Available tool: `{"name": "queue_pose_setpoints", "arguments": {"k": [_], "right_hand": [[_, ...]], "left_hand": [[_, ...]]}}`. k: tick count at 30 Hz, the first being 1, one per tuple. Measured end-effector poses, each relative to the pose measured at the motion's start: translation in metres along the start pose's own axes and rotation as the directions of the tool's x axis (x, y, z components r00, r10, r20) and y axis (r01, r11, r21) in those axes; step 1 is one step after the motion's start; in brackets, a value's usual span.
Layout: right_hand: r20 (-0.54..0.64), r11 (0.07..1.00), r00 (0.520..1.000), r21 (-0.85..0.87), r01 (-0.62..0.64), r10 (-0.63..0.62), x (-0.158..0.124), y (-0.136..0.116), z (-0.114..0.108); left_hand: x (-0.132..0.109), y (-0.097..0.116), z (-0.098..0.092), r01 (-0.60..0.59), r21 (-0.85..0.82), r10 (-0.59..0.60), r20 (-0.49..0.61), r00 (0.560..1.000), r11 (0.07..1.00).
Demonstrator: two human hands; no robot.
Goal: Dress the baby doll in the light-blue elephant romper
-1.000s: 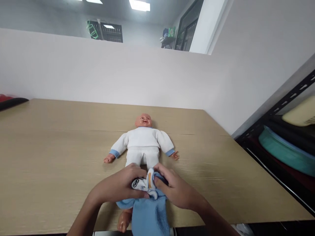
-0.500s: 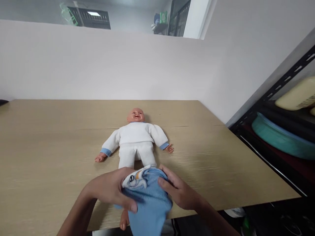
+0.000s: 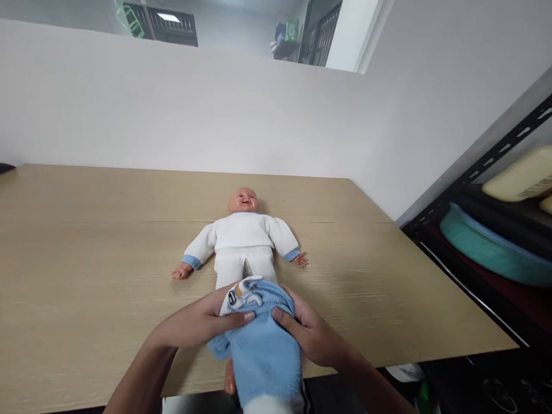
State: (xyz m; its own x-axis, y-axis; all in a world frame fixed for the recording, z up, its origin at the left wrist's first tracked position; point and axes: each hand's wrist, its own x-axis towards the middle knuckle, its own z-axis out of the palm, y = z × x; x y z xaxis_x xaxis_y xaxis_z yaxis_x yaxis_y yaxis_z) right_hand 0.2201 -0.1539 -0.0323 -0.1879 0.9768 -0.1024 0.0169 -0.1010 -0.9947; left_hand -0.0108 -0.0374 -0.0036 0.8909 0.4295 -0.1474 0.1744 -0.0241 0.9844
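Observation:
A baby doll (image 3: 244,231) lies on its back on the wooden table, head away from me, in a white top and white trousers with blue cuffs. Over its lower legs I hold a fuzzy blue garment (image 3: 267,362) with a white embroidered patch and a white lower end. My left hand (image 3: 215,322) grips its left edge, thumb on top beside the patch. On the opposite edge, my right hand (image 3: 308,333) pinches the cloth with thumb and fingers. One doll foot (image 3: 230,376) shows beneath the cloth; the other foot is hidden.
The wooden table (image 3: 107,247) meets a white wall (image 3: 181,109) at the back, with a window or glass panel (image 3: 235,29) above. On the right, a black shelf rack (image 3: 487,158) holds a teal basin (image 3: 491,247) and a cream bottle (image 3: 520,175).
My left thumb has moved right across the garment, and both thumbs are now close together on top. The garment hangs wider, its white end now visible. The view has shifted slightly.

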Motion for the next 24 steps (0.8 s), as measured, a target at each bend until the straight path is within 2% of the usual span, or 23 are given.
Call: {"name": "queue_pose_setpoints", "arguments": {"k": [2,4,6,10,12,15,17,19,21,22,24], "right_hand": [[0.122,0.999,0.991,-0.001,-0.048,0.048,0.001,-0.004,0.001],[0.250,0.991,0.959,-0.030,-0.130,0.133,-0.003,-0.010,0.001],[0.279,0.982,0.942,-0.094,-0.166,0.186,-0.009,-0.017,0.002],[0.104,0.972,0.990,-0.225,-0.067,0.093,-0.024,-0.022,0.010],[-0.007,0.973,0.995,-0.209,-0.098,0.099,-0.031,-0.012,0.017],[-0.200,0.974,0.959,-0.065,-0.215,0.199,-0.037,0.011,0.030],[-0.301,0.968,0.921,0.026,-0.249,0.245,-0.040,0.022,0.038],[-0.313,0.970,0.919,0.066,-0.232,0.241,-0.042,0.024,0.045],[-0.262,0.982,0.947,0.072,-0.174,0.188,-0.042,0.018,0.050],[-0.234,0.986,0.958,0.071,-0.151,0.164,-0.042,0.014,0.053],[-0.211,0.989,0.967,0.067,-0.130,0.142,-0.039,0.007,0.059]], "left_hand": [[0.000,-0.006,-0.001,-0.025,-0.053,0.027,0.046,0.999,0.998],[-0.001,-0.008,-0.002,-0.060,-0.062,0.066,0.107,0.992,0.996],[-0.001,-0.006,-0.003,-0.054,-0.008,0.055,0.155,0.986,0.998],[0.000,0.005,-0.002,0.049,0.081,-0.059,0.137,0.989,0.996],[0.001,0.010,0.001,0.056,0.076,-0.064,0.104,0.992,0.996],[0.001,0.011,0.008,0.034,0.136,-0.040,0.040,0.998,0.990],[0.002,0.006,0.014,0.066,0.202,-0.059,-0.043,0.997,0.977],[0.002,0.000,0.019,0.138,0.232,-0.105,-0.146,0.984,0.963],[0.002,-0.003,0.022,0.179,0.214,-0.134,-0.207,0.969,0.960],[0.001,-0.003,0.022,0.167,0.191,-0.130,-0.193,0.973,0.967],[0.001,0.000,0.020,0.092,0.133,-0.083,-0.070,0.994,0.987]]}}
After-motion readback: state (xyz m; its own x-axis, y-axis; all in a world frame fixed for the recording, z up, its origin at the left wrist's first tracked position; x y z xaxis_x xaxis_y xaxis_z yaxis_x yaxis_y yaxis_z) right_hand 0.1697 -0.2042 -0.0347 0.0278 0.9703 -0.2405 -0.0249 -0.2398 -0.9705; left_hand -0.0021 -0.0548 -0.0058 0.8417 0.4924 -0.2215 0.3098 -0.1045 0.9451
